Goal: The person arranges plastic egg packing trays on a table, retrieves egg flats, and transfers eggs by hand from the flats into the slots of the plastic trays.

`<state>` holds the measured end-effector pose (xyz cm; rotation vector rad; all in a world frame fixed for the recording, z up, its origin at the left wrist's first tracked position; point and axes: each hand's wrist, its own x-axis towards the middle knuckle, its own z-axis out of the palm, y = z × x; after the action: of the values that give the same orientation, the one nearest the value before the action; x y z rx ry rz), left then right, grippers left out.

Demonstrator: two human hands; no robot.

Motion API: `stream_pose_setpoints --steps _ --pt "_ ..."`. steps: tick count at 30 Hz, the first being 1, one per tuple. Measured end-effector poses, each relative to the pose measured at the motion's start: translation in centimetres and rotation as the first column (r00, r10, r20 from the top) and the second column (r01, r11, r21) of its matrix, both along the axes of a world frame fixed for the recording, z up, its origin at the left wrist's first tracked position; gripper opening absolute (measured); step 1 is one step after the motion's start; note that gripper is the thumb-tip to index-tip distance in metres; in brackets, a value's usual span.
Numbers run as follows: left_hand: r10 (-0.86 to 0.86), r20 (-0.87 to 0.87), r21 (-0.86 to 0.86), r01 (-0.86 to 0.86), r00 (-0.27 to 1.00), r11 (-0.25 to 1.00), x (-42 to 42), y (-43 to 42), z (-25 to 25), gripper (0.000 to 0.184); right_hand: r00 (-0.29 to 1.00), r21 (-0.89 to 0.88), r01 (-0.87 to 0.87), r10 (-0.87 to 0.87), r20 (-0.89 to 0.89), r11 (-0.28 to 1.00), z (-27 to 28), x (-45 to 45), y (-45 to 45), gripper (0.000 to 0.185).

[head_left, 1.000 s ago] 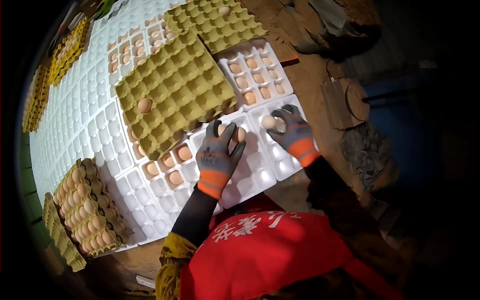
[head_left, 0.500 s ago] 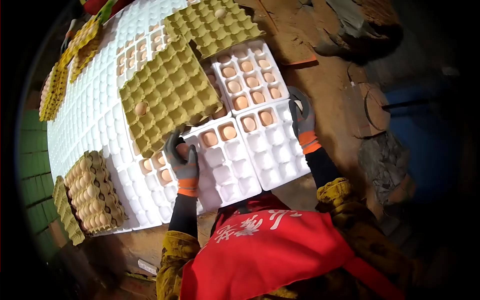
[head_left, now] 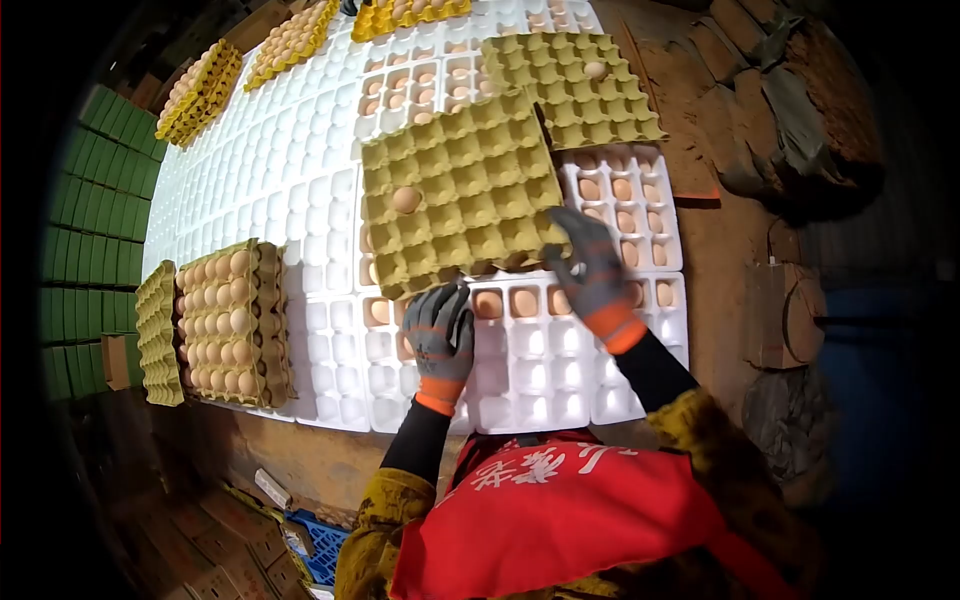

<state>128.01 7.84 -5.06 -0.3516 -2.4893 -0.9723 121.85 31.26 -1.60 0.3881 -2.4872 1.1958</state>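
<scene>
My left hand point(head_left: 438, 330), in a grey glove with an orange cuff, curls over the white foam tray point(head_left: 490, 372); whatever its fingers hold is hidden. Its fingertips are close to the front edge of a yellowish cardboard egg tray point(head_left: 465, 195), which bears one egg point(head_left: 406, 200). At that tray's right front corner is my right hand point(head_left: 592, 265), thumb and fingers apart around the edge; I see nothing held. Between the hands, brown eggs point(head_left: 524, 302) sit in the back row of the foam cells. More eggs point(head_left: 625, 190) fill foam cells farther back.
Another cardboard tray point(head_left: 570, 85) with one egg lies behind. A stack of filled egg trays point(head_left: 225, 320) stands at the left. Yellow trays of eggs point(head_left: 295, 42) are along the far side. Green boxes point(head_left: 90, 260) are piled left; a blue crate point(head_left: 320, 540) sits below.
My right hand has moved left from the foam tray's right edge to the cardboard tray's corner. The egg in my left hand no longer shows. The view has shifted.
</scene>
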Motion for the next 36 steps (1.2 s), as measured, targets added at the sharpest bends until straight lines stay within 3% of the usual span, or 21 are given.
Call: stream_pose_setpoints --steps 3,6,9,10,11,13,15,16,18,19,20,23,24,27,29,31,32,33,34,35,36 --pt "-0.033 0.044 -0.103 0.038 0.998 0.994 2.7 -1.7 0.5 0.038 0.972 0.204 -0.225 0.235 -0.027 0.953 0.0 -5.7 -9.4 0.049" --pt "-0.134 0.187 -0.208 0.172 0.973 0.963 5.3 -2.6 -0.7 0.044 0.965 0.519 -0.253 0.254 0.070 0.817 -1.4 -10.9 -16.2 0.052" --pt "-0.154 0.326 -0.234 0.238 0.933 0.943 6.1 -2.7 -1.7 0.060 0.965 0.518 -0.264 0.223 0.141 0.813 -3.4 -13.6 -17.6 0.043" --pt "-0.157 0.335 -0.253 0.249 0.929 0.935 6.1 -2.9 -2.3 0.061 0.974 0.223 -0.221 0.201 0.108 0.949 -2.4 -12.6 -16.8 0.040" --pt "-0.164 0.344 -0.265 0.263 0.925 0.928 6.2 -2.9 -2.9 0.063 0.982 -0.072 -0.190 0.189 -0.026 0.979 -1.5 -10.6 -15.4 0.045" --pt "-0.162 0.338 -0.299 0.269 0.927 0.915 6.1 -2.8 -3.0 0.064 0.979 -0.461 -0.088 0.162 0.124 0.883 2.0 -5.1 -10.3 0.050" --pt "-0.176 0.324 -0.282 0.272 0.930 0.920 6.1 -2.6 -2.6 0.064 0.976 -0.353 0.148 -0.077 0.205 0.924 2.5 1.5 -3.7 0.051" --pt "-0.179 0.316 -0.282 0.272 0.932 0.920 5.8 -2.4 -2.4 0.063 0.970 -0.412 0.205 -0.129 0.205 0.888 1.0 4.2 -0.2 0.051" --pt "-0.172 0.324 -0.292 0.272 0.930 0.917 6.1 -2.3 -2.4 0.062 0.876 -0.210 0.471 -0.425 0.229 0.857 -1.0 10.4 6.4 0.049" --pt "-0.172 0.317 -0.306 0.272 0.933 0.912 6.2 -2.3 -2.7 0.063 0.866 0.034 0.480 -0.480 0.137 0.877 -1.1 12.7 9.4 0.045" --pt "-0.166 0.315 -0.318 0.269 0.935 0.909 6.1 -2.1 -2.6 0.063 0.823 0.052 0.510 -0.504 0.261 0.859 -1.2 14.4 11.0 0.038" --pt "-0.160 0.317 -0.357 0.274 0.935 0.893 6.7 -1.7 -2.6 0.062 0.874 0.488 0.382 -0.478 0.084 0.785 -2.4 16.0 13.1 0.036" --pt "-0.156 0.322 -0.365 0.275 0.934 0.889 6.8 -1.7 -2.4 0.062 0.849 0.504 0.421 -0.523 0.074 0.755 -3.6 15.9 13.2 0.039" --pt "-0.175 0.258 -0.328 0.257 0.950 0.909 6.1 -3.1 -2.4 0.061 0.843 0.307 0.445 -0.510 0.174 0.841 -7.6 15.6 14.1 0.042" --pt "0.025 0.155 -0.264 0.017 0.988 0.964 5.3 -3.2 -1.0 0.062 0.852 0.435 0.469 -0.524 0.009 0.769 -5.9 13.9 12.9 0.042" --pt "0.175 0.041 -0.135 -0.168 0.984 0.976 3.0 -4.2 -0.5 0.061 0.912 0.277 0.403 -0.408 -0.040 0.873 -2.3 10.1 10.8 0.047" --pt "0.316 0.208 0.130 -0.346 0.926 0.929 -0.5 -6.1 -1.5 0.065 0.958 -0.034 0.274 -0.269 0.100 0.961 -1.8 6.4 8.1 0.051" --pt "0.291 0.330 0.271 -0.386 0.898 0.882 -2.7 -8.1 -3.3 0.067 0.974 -0.328 0.161 -0.095 0.208 0.931 -1.4 3.1 5.9 0.054" --pt "0.216 0.412 0.431 -0.398 0.885 0.810 -5.4 -10.7 -6.5 0.068 0.984 -0.373 0.099 -0.034 0.177 0.923 -2.1 0.5 4.3 0.059" --pt "0.166 0.469 0.508 -0.419 0.868 0.753 -6.8 -11.1 -6.2 0.062 0.968 -0.516 0.155 -0.025 0.250 0.843 -3.2 -1.5 2.1 0.057" --pt "0.037 0.486 0.575 -0.352 0.873 0.738 -7.5 -10.9 -4.1 0.055 0.943 -0.488 0.097 0.077 0.324 0.868 -6.4 -3.9 1.6 0.054"
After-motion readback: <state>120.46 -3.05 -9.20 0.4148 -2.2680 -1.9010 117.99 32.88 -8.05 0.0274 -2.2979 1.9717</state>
